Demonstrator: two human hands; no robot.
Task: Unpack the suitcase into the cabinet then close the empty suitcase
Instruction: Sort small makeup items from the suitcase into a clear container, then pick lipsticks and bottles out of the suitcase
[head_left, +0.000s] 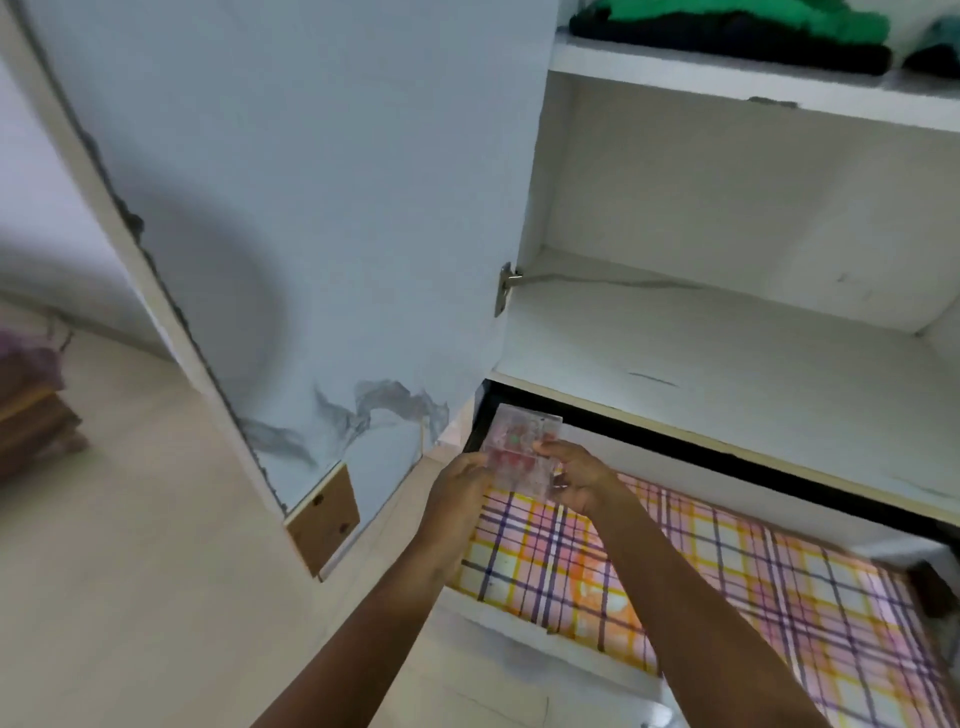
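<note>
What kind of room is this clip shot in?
Probably a bedroom at home: an open wardrobe door, white shelves with folded clothes on the top one, and a plaid cloth lower down.

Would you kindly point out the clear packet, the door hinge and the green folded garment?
clear packet (519, 444): head view, middle of its face.
door hinge (504, 290): head view, its metal plate.
green folded garment (753, 20): head view, its top fold.

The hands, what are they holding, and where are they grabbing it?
A clear packet with red inside; the left hand holds its left edge, the right hand its right edge.
</note>
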